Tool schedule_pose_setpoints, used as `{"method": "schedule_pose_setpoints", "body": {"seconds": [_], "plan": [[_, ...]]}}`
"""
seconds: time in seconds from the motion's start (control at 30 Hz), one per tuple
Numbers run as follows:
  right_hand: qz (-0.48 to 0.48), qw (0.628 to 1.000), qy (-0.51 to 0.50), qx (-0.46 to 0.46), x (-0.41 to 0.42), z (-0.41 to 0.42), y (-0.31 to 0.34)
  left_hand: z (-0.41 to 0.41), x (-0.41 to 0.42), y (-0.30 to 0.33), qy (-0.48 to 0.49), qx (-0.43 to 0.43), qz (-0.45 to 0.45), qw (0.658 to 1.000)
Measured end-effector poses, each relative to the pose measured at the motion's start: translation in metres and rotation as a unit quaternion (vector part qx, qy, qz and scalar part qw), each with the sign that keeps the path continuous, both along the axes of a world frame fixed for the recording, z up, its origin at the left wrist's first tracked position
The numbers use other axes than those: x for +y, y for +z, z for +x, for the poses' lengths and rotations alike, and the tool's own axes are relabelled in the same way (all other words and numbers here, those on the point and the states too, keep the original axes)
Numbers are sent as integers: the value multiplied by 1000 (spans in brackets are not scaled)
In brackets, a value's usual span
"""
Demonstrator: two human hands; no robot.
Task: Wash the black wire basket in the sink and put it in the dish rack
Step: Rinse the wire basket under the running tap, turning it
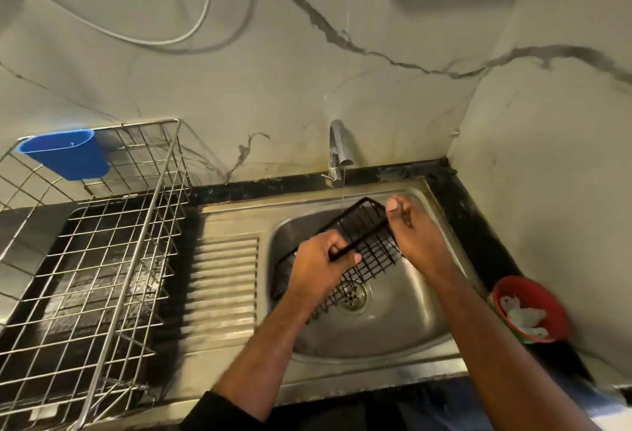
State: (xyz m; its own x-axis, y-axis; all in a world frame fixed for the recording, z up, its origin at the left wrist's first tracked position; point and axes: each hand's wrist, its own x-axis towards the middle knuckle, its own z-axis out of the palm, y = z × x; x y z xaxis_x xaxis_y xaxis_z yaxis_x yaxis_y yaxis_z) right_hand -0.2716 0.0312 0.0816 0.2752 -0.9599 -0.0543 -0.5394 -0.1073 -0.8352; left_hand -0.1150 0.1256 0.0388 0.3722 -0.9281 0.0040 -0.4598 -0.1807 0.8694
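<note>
Dish rack (102, 259) left of sink (420, 294) (adjacent)

The left hand (321, 259) covers the near-left stretch of the black wire basket (362, 246), and the right hand (415, 229) hides its far-right side. The silver wire dish rack (102, 259) on the worktop runs off the left and bottom edges. White crumpled contents of the red round bowl (531, 307) are too blurred to identify. Looping wall cables (201, 17) are cut off at the top.

Dim, yellowish light from above. Dark shadows on the wall (307, 71). Bent, stretched edges. Soft blur on the hands.
</note>
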Motion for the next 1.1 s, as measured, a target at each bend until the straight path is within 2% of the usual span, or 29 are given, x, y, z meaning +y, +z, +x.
{"method": "schedule_pose_setpoints", "body": {"seconds": [0.07, 0.13, 0.23, 0.37, 0.47, 0.6, 0.73, 0.9, 1.1], "plan": [[17, 1000, 16, 14, -1, -4, -1, -7, 3, 4, -65, -165, 13, 984], [32, 998, 38, 49, -5, -9, -8, -11, 5, 9, -113, -292, 10, 950], [62, 994, 37, 83, -6, -15, -23, -10, 7, 10, -151, -363, -35, 919], [134, 988, -54, 62, -12, -18, -38, -11, 11, 10, -195, -418, -79, 884], [130, 985, -64, 93, -18, -21, -42, -8, 12, 5, -190, -415, -74, 887], [68, 990, -61, 110, -18, -19, -47, -8, 15, 1, -185, -395, -37, 899], [13, 992, -45, 115, -18, -15, -47, -5, 12, 0, -180, -358, 57, 914], [-73, 973, -13, 220, -30, -9, -54, -3, 9, -5, -167, -414, 97, 890], [-83, 962, -16, 258, -48, -4, -57, 1, -7, -13, -177, -425, 74, 884]]}}
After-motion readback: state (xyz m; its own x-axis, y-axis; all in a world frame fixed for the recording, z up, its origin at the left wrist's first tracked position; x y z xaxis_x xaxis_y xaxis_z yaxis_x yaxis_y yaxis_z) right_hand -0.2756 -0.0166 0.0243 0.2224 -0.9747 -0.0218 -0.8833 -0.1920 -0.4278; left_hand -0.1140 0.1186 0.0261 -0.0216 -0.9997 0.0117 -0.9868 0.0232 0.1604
